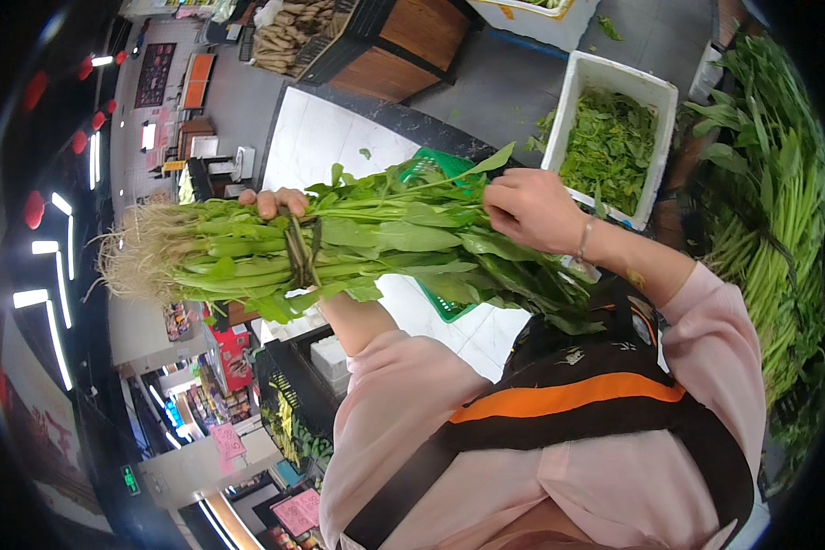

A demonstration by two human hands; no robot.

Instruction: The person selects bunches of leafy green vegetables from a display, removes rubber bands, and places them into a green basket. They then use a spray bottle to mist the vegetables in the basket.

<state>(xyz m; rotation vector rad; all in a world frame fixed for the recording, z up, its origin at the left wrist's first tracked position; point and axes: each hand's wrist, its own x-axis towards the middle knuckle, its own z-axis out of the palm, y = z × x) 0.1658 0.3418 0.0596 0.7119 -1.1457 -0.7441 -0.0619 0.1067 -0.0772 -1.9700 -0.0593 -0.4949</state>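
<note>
A large bundle of leafy greens with pale roots (pixel 392 237) lies across the middle of the view, bound by a dark tie (pixel 302 251). From underneath, my left hand (pixel 275 203) holds it near the tie, with its fingertips curled over the far side and the palm hidden. Over the leafy part, my right hand (pixel 533 210) is closed on some leaves or stems; its fingertips are partly hidden. Beneath the bundle, parts of a green plastic basket (pixel 447 163) show above the white tiled floor.
Beyond my right hand stands a white foam box (pixel 668 130) holding loose leaves. More bundled greens (pixel 790 234) are piled at the far right. A wood-panelled display stand (pixel 392 48) with root vegetables is at the top. Crates with vegetables (pixel 292 412) stand at the lower left.
</note>
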